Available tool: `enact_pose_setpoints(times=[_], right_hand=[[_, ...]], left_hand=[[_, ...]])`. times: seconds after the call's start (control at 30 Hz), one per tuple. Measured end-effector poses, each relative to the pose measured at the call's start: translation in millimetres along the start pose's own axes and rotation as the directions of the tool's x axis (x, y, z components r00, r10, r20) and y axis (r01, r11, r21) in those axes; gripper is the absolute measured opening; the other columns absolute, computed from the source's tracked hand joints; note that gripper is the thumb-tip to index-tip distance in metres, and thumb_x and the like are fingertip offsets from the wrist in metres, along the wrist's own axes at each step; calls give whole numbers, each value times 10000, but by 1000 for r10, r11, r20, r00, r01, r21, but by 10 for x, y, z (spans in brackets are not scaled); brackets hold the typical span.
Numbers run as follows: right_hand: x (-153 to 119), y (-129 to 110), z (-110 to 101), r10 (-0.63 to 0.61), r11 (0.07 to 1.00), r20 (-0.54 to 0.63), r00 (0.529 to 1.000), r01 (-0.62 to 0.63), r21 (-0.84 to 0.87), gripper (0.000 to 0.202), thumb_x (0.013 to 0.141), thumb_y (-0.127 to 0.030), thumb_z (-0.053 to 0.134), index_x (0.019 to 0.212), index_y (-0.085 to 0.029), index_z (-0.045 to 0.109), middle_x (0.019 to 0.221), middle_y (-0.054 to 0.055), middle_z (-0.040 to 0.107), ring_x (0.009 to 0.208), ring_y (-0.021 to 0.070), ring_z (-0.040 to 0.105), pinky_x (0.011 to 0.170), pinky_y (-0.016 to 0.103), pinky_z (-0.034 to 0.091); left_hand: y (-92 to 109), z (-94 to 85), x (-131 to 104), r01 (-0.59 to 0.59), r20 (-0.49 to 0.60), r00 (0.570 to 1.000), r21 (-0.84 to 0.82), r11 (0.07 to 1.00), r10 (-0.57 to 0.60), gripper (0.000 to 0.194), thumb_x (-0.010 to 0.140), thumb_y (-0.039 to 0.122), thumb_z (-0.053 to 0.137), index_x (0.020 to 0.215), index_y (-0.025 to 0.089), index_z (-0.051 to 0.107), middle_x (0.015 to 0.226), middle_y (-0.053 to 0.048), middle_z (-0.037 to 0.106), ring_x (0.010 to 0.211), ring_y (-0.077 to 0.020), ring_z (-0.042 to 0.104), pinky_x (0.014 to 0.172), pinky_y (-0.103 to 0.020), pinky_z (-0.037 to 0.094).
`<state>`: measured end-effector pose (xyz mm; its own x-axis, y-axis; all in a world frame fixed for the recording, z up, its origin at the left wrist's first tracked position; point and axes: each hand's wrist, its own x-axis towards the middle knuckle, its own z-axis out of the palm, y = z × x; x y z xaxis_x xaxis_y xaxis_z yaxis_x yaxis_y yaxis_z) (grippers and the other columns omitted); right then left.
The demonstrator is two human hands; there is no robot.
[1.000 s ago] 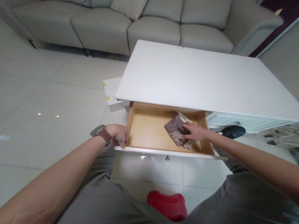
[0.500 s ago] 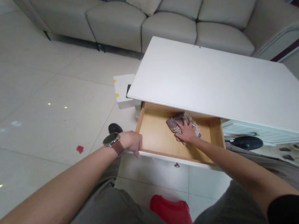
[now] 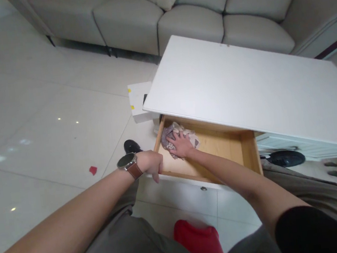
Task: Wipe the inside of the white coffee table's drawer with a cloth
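Note:
A wooden drawer (image 3: 219,147) is pulled out from the white coffee table (image 3: 227,83). At its front left corner, my left hand (image 3: 152,163) is closed over the rim, with the fingertips partly hidden. Inside the drawer, my right hand (image 3: 183,145) presses a crumpled patterned cloth (image 3: 166,138) against the bottom near the left wall. The fingers are spread over the cloth, which bunches up around them. A small round knob (image 3: 204,188) shows on the drawer's white front.
A grey sofa (image 3: 190,22) stands behind the table. A white box (image 3: 139,101) sits on the floor by the table's left end. A red object (image 3: 198,241) is between my legs, and a small red scrap (image 3: 93,170) lies on the tiles (image 3: 33,117).
My right hand has slid the cloth leftward along the drawer bottom, from the middle to the left end. The left hand stays at the drawer corner. The view has shifted slightly.

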<state>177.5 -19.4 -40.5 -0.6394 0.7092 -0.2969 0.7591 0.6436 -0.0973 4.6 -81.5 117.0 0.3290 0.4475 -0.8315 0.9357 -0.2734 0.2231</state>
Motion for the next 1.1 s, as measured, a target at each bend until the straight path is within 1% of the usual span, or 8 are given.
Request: enact_pose_setpoints(times=[0.17,0.23,0.3,0.4,0.5,0.8,0.9,1.1], right_hand=[[-764,401,170,-385,921,130,914,389,-6,788,856,-582,623,1576,-425,345,1653,117,279,1427,454,264,1064,687,266],[-1025,694,197,-287,958,122,950,287,13,773,851,-569,632,1563,-443,360,1650,103,286,1418,450,277,1045,680,299],[-1263,1067,199,42,999,59,997,-44,26,751,869,-567,607,1564,-426,361,1634,116,301,1403,456,297,1023,676,333],[-1600,1607,200,581,813,-8,814,-580,59,720,920,-567,523,1573,-305,370,1590,190,312,1373,481,335,1020,660,350],[-1852,1853,242,566,822,35,824,-567,61,737,871,-538,600,1529,-256,427,1554,210,320,1307,466,418,1043,577,359],[-1978,1657,401,468,862,69,881,-472,186,693,759,-404,683,1412,-233,526,1418,169,443,1187,392,533,1037,485,379],[-1925,1669,424,622,742,14,783,-596,308,606,827,-400,616,1401,-226,530,1410,176,464,1187,381,549,1026,450,401],[-1562,1759,318,892,415,17,451,-833,365,666,995,-422,231,1544,-50,290,1451,339,389,1197,400,551,981,477,431]], left_hand=[[-3,-17,78,8,32,999,7,1000,-8,474,541,447,909,977,276,834,984,-40,800,825,-194,702,756,-248,510],[9,-39,84,38,58,998,-8,999,-38,529,505,461,921,985,255,835,938,-57,798,760,-198,688,711,-262,518],[28,-62,83,84,86,993,-35,996,-80,603,465,467,935,1011,232,832,889,-72,792,678,-196,664,655,-275,522],[59,-87,84,115,123,987,-71,991,-106,673,418,465,949,1031,215,829,855,-83,781,596,-183,621,588,-286,517],[83,-99,95,110,140,985,-69,992,-99,663,404,469,948,1005,211,835,803,-89,763,569,-182,598,556,-295,513],[104,-110,88,106,130,987,-54,993,-98,658,367,483,951,959,216,841,753,-103,749,574,-206,614,570,-318,528],[137,-115,70,90,120,989,-44,995,-84,645,376,469,957,951,204,841,741,-89,747,554,-183,594,569,-304,520],[254,-105,51,110,73,991,71,991,-116,581,400,424,973,917,196,839,773,-91,764,638,-201,646,675,-305,539]])
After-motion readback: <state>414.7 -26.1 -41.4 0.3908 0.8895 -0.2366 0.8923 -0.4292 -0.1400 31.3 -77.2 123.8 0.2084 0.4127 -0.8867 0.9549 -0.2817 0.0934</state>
